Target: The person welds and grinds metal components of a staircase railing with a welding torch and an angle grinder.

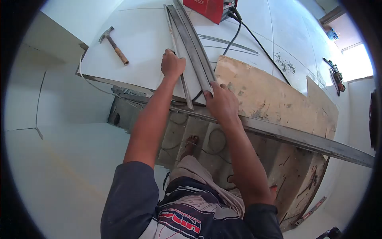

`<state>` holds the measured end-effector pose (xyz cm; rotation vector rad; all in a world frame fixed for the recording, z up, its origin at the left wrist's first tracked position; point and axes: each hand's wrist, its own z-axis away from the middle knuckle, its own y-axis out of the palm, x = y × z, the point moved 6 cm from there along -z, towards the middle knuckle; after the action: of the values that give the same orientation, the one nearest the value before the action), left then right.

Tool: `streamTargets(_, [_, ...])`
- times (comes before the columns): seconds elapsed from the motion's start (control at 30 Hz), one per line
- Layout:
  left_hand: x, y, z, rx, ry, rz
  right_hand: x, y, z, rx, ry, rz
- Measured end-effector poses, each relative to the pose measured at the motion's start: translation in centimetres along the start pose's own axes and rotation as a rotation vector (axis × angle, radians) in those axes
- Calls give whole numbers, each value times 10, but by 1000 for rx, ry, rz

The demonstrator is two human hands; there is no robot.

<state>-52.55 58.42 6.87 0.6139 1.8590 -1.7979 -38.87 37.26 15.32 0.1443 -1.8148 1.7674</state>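
Observation:
My left hand (173, 65) is closed round a thin metal bar (186, 91) that slants across the white tiled surface (143, 51). My right hand (223, 101) has its fingers wrapped over the near end of the wider grey metal bars (190, 42), which lie side by side to the right of the thin bar. A long metal beam (278, 133) runs crosswise along the surface's near edge, just below both hands. The thin bar's lower end reaches down to this beam.
A hammer (114, 46) lies at the left. At the top stands a red machine (206, 8) with black cables (262, 47). Thin rods (229, 43) and a stained plywood sheet (266, 89) lie at the right. Steps (199, 133) are below.

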Motion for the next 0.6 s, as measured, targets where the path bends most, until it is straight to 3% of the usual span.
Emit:
streamTargets(0.03, [-1, -4, 4, -6, -9, -23, -2, 13, -12, 68, 68, 157])
streamTargets(0.27, [-9, -5, 21, -49, 111, -8, -8, 51, -33, 179, 214, 197])
streamTargets(0.43, [-6, -6, 25, -35, 45, 48, -13, 48, -42, 96, 173, -144])
streamTargets(0.6, [11, -14, 9, -30, 19, 32, 0, 71, -52, 209, 131, -249])
